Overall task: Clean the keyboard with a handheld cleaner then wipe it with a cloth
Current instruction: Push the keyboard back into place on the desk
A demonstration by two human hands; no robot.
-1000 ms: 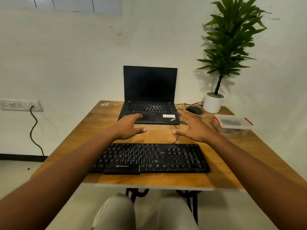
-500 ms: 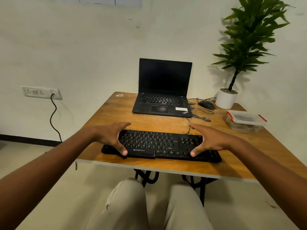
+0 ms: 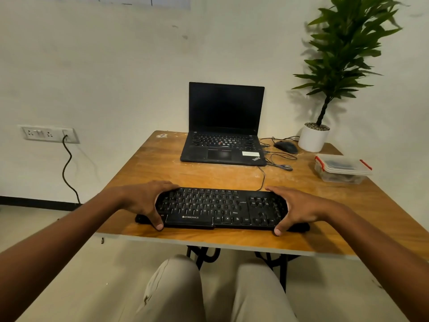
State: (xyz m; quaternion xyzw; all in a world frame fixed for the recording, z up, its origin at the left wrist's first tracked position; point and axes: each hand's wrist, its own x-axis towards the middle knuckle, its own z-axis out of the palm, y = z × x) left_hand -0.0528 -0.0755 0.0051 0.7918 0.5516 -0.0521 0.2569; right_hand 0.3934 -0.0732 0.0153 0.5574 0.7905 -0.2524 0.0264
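While both hands hold: the flat black plastic keyboard [image 3: 220, 208] lies near the front edge of the brown wooden surface [image 3: 209, 175].
Box: a clear plastic box with red clips [image 3: 343, 168] sits at the right; its lid is on, and something dark inside is too blurry to tell.
Pot: a round white pot [image 3: 313, 138] holds a green leafy plant [image 3: 343, 49].
Keyboard look: white letters on black keys.
Left hand [image 3: 144, 201]: curled round the left end.
Right hand [image 3: 299, 206]: curled round the right end.

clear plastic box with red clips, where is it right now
In the head view the clear plastic box with red clips sits near the right edge of the wooden table, in front of the white plant pot.
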